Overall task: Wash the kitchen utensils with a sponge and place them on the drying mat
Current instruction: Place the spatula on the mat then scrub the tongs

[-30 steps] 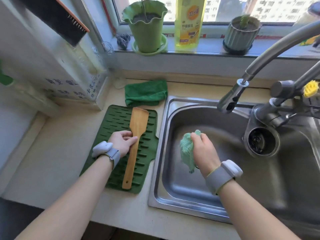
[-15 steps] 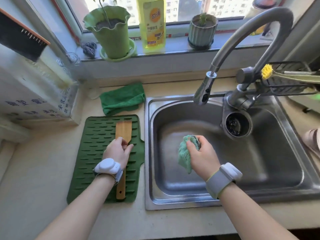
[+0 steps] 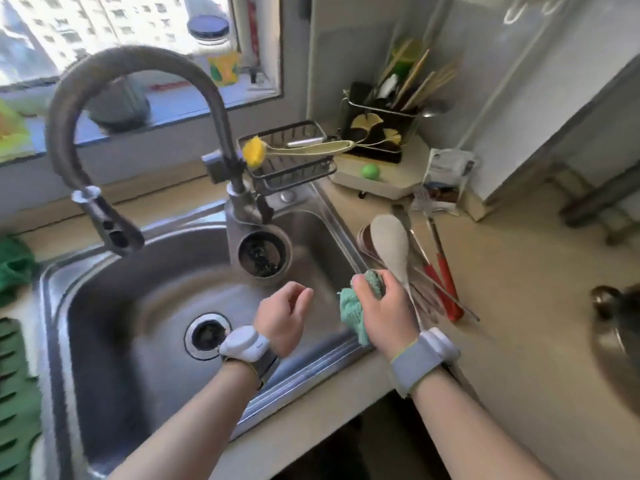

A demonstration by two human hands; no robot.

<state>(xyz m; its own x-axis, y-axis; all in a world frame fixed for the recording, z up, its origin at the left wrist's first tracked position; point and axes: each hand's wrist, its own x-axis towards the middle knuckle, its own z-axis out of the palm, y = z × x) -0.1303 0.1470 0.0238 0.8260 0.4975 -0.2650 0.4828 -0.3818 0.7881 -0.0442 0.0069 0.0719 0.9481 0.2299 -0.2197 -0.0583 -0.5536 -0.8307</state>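
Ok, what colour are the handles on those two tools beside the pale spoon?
Red handles, lying on the counter right of the pale spoon; only the head view shows them.

There is a single view, from a wide-angle camera worn on the person's head, looking forward and steeply down from close above the stainless-steel sink basin [image 3: 114, 327] and the beige worktop [image 3: 519, 341] to its right. It faces the window wall and the right-hand corner, where lines bow at the picture's edges. Both forearms reach in from the bottom edge, so the left hand [image 3: 282, 318] and right hand [image 3: 384, 308] lie near the lens, just below mid-frame.
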